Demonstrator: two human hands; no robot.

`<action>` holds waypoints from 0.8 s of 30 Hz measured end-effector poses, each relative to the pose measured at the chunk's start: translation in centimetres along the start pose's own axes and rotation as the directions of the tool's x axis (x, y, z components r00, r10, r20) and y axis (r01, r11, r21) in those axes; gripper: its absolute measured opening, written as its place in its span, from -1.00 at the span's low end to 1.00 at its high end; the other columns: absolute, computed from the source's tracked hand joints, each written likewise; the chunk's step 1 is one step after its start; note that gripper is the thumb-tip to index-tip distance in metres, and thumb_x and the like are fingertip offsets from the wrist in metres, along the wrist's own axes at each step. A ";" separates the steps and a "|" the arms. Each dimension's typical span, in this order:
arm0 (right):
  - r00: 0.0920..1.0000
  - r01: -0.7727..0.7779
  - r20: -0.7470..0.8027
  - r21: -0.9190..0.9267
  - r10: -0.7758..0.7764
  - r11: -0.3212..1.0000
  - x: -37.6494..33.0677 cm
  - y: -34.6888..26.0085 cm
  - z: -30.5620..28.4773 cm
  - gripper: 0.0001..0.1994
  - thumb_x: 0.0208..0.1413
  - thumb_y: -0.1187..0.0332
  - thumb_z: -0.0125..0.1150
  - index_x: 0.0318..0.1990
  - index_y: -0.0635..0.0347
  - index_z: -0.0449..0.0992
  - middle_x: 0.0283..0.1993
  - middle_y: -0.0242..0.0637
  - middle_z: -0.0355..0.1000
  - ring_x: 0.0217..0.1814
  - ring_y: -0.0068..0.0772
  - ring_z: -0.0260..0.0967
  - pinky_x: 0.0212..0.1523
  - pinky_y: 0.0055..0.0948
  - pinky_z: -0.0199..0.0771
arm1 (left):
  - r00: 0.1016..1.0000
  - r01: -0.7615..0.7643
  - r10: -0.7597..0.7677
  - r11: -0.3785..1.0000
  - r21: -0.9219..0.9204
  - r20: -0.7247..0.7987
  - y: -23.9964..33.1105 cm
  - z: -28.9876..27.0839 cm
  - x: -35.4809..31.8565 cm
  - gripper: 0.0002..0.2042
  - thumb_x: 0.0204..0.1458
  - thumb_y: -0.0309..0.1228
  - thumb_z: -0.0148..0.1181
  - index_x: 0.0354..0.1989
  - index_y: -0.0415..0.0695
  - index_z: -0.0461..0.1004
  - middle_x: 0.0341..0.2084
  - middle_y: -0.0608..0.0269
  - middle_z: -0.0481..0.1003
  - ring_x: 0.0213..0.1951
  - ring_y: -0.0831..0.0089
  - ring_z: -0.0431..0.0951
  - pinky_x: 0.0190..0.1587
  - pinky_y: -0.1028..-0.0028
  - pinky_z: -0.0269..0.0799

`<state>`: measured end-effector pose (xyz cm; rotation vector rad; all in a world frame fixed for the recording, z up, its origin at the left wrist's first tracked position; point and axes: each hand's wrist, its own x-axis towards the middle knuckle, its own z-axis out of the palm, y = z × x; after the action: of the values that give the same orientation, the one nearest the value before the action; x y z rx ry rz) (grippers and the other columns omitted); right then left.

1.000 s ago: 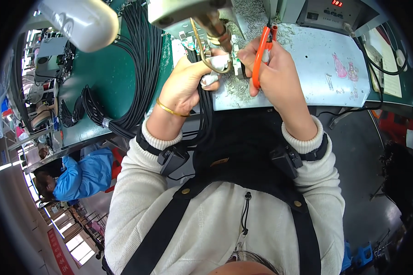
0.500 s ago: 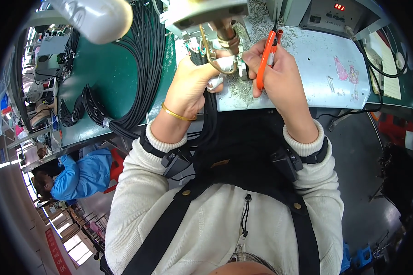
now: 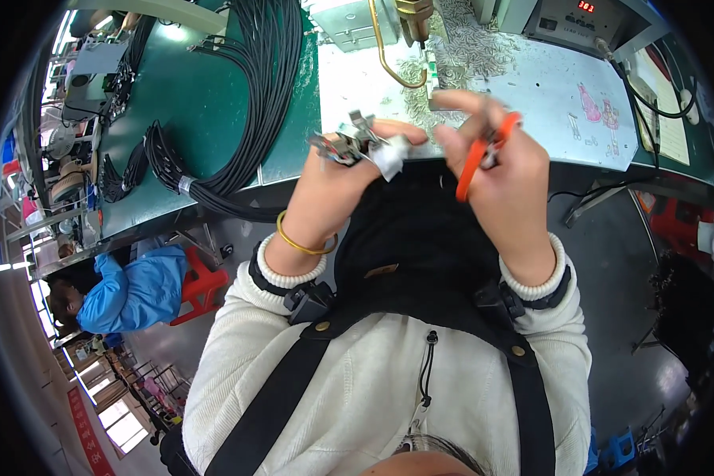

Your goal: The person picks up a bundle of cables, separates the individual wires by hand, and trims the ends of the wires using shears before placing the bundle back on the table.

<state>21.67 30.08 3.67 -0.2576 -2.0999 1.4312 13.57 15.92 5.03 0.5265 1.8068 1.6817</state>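
Observation:
My left hand [image 3: 333, 186], a gold bangle at its wrist, closes round a bunch of cable ends with metal connectors [image 3: 347, 145]. Something white, perhaps a wrapping, shows at its fingers; the cables below are hidden. To the right, my right hand [image 3: 512, 178] is partly smeared by motion, its index finger and thumb stretched toward the left hand. A hand tool with orange handles [image 3: 472, 168] is held in its palm; the tool's jaws are hidden. Just beyond both hands, a brass-coloured machine nozzle [image 3: 415, 22] points down at a small fixture [image 3: 431, 71].
Many tiny metal bits [image 3: 472, 51] litter the light metal work plate [image 3: 531, 119]. A thin bent tube [image 3: 382, 59] curves beside the nozzle. Coiled black cables [image 3: 250, 151] lie on the green table at left. A control box [image 3: 579, 28] with a red display stands back right. A person in blue [image 3: 139, 289] sits at far left.
Both hands have drawn back toward me from the nozzle. The left hand has turned, bringing the connectors into view. My right index finger has stretched out while the orange-handled tool stays in that hand.

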 end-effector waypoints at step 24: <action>0.660 -0.743 0.552 0.380 0.509 0.551 -0.3 -0.3 0.2 -0.83 0.05 0.36 0.03 -0.50 0.25 0.32 -0.71 -0.36 0.26 -0.83 -0.65 0.11 -0.81 -0.72 0.05 | 0.863 -0.491 0.505 0.820 0.296 0.032 -2.4 0.5 -0.7 -0.85 -0.15 -0.70 0.01 -0.37 -0.26 0.37 -0.52 0.33 0.40 -0.56 0.64 0.35 -0.53 0.63 0.26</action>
<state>21.86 29.70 3.80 -0.5862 -1.7566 2.7072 14.66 15.58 2.72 1.1902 2.0955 1.7602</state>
